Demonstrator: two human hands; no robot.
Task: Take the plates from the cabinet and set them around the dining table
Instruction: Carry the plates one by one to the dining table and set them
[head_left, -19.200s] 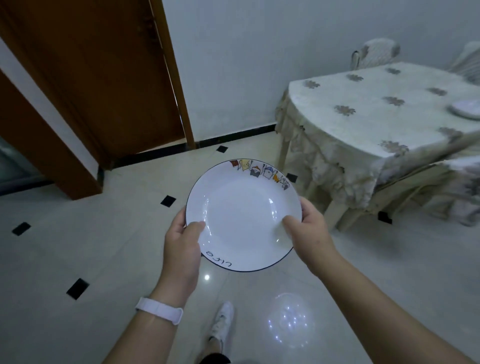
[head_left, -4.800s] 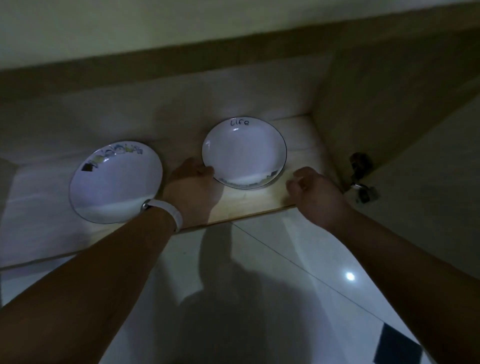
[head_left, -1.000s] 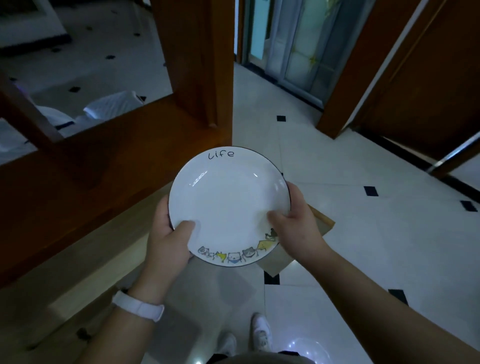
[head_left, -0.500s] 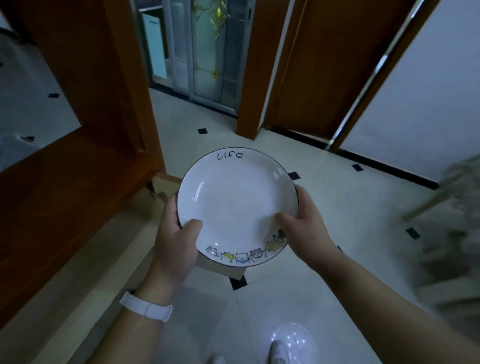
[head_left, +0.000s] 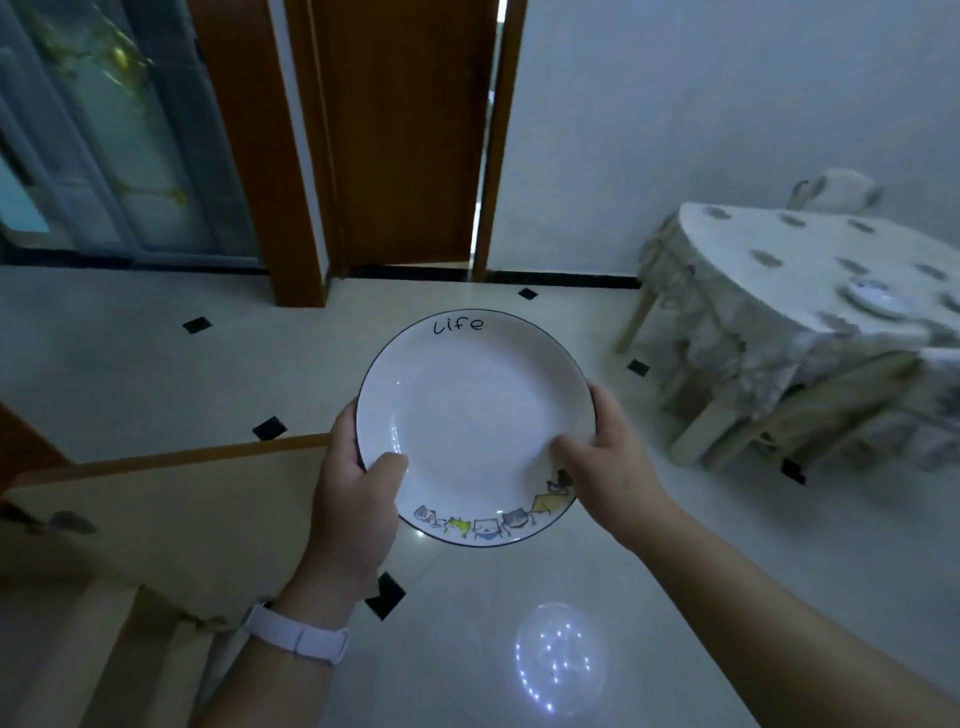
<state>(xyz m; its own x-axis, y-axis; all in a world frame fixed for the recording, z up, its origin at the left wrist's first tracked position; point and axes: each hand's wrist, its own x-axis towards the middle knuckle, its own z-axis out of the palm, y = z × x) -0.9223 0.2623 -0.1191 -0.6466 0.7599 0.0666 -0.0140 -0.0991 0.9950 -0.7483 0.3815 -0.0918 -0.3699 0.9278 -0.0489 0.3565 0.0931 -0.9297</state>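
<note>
I hold a white plate with a dark rim, the word "life" at its far edge and cartoon cats at its near edge, level above the floor. My left hand grips its left rim, thumb on top. My right hand grips the right rim the same way. The dining table, under a pale flowered cloth, stands at the right. Another white plate lies on it near the right edge of the view.
An open cabinet door juts out low at my left. A wooden door and a glass sliding door are ahead. A covered chair stands behind the table, and a second covered chair sits at its near side. The floor is glossy tile.
My view has swung right from the cabinet and doorway, so the dining table has come into sight. Both hands keep the same grip on the plate.
</note>
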